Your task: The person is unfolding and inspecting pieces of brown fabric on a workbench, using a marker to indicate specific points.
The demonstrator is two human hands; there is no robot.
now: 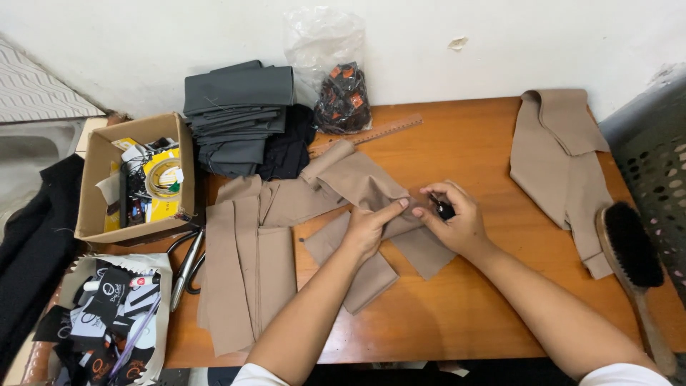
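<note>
Left hand [366, 227] presses flat the tan fabric strip [361, 182]; right hand [457, 218], at three o'clock, pinches a small black tag [444, 209]. Keep the fabric taut on the wooden worktop [464, 143].

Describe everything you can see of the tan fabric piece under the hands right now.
The tan fabric piece is a soft, matte woven-looking strip, lying flat and slanted across the middle of the wooden table. Its upper end is folded near the ruler; its lower ends fan out over the wood. The left hand presses it down, forefinger stretched toward the right hand, which pinches a small black object at the cloth's edge. It overlaps other tan pieces on its left.
</note>
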